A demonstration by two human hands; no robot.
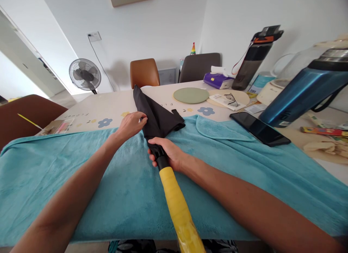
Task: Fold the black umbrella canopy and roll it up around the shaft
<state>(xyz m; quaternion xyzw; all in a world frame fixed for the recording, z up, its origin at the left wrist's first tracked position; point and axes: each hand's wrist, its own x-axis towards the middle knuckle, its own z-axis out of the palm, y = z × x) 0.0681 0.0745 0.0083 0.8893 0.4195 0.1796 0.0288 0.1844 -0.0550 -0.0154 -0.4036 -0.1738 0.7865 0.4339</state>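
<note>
A black folded umbrella point(156, 110) lies lengthwise over the table, its tip pointing away from me. Its long handle, wrapped in yellow point(176, 206), runs back toward my body. My right hand point(170, 153) is wrapped round the dark shaft just above the yellow wrap. On the left edge of the black fabric, my left hand point(133, 123) has its fingers bent against the cloth; whether it pinches a fold is hard to see. Some of the canopy fans out loosely to the right, with a small dark strap point(174, 112) at its edge. Beneath lies a turquoise blanket point(116, 195).
To the right are a black phone point(259, 128), a blue bottle point(301, 90), a dark bottle point(254, 59) and a purple tissue box point(218, 80). A green round mat point(191, 95) lies beyond the umbrella. Chairs and a fan point(85, 74) stand behind the table.
</note>
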